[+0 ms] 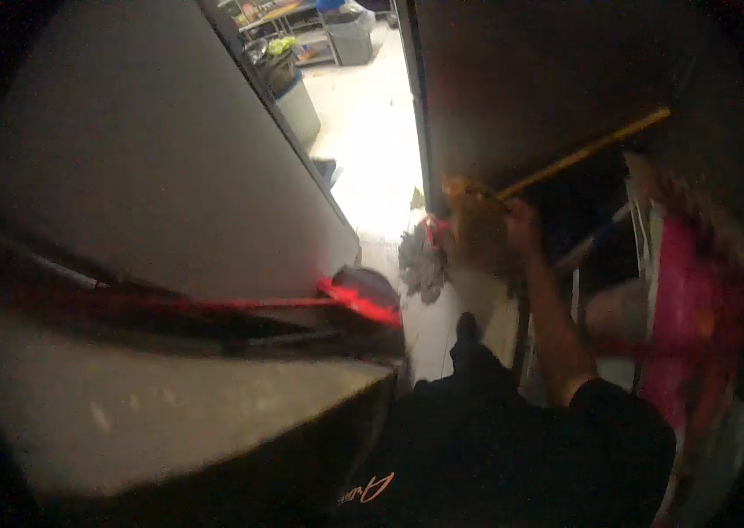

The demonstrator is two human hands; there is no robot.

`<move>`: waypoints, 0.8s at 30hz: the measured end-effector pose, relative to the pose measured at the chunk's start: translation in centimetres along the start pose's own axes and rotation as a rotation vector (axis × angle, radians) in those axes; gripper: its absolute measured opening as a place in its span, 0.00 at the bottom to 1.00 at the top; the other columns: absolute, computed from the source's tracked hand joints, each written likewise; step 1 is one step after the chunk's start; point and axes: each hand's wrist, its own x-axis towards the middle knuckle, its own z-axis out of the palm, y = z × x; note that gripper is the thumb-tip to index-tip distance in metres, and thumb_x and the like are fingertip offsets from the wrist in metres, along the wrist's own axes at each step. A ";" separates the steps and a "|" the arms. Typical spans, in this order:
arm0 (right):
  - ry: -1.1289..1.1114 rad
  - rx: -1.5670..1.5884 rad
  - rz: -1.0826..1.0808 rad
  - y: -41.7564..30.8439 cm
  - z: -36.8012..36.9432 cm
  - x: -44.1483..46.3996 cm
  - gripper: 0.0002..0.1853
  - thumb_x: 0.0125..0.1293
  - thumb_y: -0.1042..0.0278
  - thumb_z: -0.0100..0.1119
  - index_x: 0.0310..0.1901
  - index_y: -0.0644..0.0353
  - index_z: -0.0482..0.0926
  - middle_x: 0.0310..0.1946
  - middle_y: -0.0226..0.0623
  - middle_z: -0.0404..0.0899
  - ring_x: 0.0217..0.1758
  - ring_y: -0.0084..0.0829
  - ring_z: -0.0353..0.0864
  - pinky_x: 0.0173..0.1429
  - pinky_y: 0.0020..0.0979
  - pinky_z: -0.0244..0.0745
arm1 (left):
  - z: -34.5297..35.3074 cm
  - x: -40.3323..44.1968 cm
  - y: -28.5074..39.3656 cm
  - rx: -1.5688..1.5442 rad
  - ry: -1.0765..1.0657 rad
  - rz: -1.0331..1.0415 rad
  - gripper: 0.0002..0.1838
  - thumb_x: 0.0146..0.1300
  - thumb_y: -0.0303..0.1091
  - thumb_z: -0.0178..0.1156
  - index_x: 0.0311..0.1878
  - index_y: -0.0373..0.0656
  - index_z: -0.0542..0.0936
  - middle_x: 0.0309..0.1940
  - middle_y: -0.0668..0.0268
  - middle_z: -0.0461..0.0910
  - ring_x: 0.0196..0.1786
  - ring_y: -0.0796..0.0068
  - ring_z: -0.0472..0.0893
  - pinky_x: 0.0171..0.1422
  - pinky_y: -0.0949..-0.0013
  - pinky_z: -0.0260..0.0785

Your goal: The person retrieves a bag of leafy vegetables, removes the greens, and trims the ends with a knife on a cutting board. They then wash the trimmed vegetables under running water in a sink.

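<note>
My right hand (pixel 523 227) reaches forward and down in the dim passage. Its fingers look closed at the lower end of a long yellow pole (pixel 590 154), though blur and shadow hide the exact grip. Just left of the hand is a yellowish-brown, bucket-like thing (pixel 478 227), its kind unclear. Beside it, near the floor, hangs a grey stringy mop head (pixel 425 267) with a red piece at its top. My left hand is out of view.
A pale counter (pixel 213 418) is at left, with a red broom-like tool (pixel 359 299) by its corner. Large panels flank a bright doorway (pixel 376 167). Beyond it stand bins (pixel 300 110) and shelving (pixel 315 48). Something pink (pixel 685 308) is at right.
</note>
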 end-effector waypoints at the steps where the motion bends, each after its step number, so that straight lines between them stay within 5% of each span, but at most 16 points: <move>1: 0.014 -0.034 0.001 1.0 1.0 1.0 0.12 0.55 0.76 0.54 0.41 0.62 0.78 0.35 0.33 0.79 0.41 0.27 0.76 0.49 0.28 0.70 | 0.2 2.4 1.2 -0.005 0.006 0.012 0.27 0.57 0.40 0.60 0.57 0.37 0.68 0.40 0.53 0.77 0.44 0.60 0.78 0.49 0.61 0.69; 5: -0.080 -0.024 -0.014 2.7 6.3 8.5 0.11 0.55 0.76 0.53 0.41 0.63 0.77 0.35 0.34 0.79 0.40 0.26 0.76 0.48 0.27 0.70 | 0.4 11.4 6.0 -0.033 0.079 -0.006 0.26 0.57 0.40 0.60 0.57 0.37 0.68 0.40 0.53 0.77 0.43 0.60 0.78 0.49 0.61 0.69; 11: -0.506 0.259 0.004 -1.3 17.3 22.7 0.11 0.54 0.75 0.54 0.40 0.65 0.76 0.33 0.36 0.77 0.39 0.24 0.75 0.46 0.25 0.70 | -0.6 17.6 7.4 -0.120 0.228 -0.145 0.25 0.58 0.40 0.59 0.55 0.37 0.69 0.38 0.53 0.78 0.43 0.60 0.79 0.48 0.62 0.70; 20: -0.410 0.746 0.215 -4.1 36.6 41.1 0.05 0.58 0.75 0.53 0.35 0.65 0.77 0.28 0.29 0.76 0.32 0.20 0.73 0.37 0.22 0.69 | -5.5 29.5 5.4 -0.239 0.356 -0.342 0.24 0.58 0.40 0.59 0.54 0.36 0.71 0.37 0.53 0.78 0.41 0.61 0.79 0.47 0.62 0.70; 24: -0.315 0.536 0.150 -1.4 43.6 51.2 0.07 0.61 0.73 0.55 0.40 0.65 0.77 0.33 0.30 0.79 0.36 0.21 0.74 0.43 0.23 0.69 | -13.2 39.6 7.6 -0.219 0.364 -0.309 0.23 0.58 0.40 0.58 0.53 0.36 0.72 0.36 0.52 0.79 0.41 0.61 0.80 0.47 0.62 0.70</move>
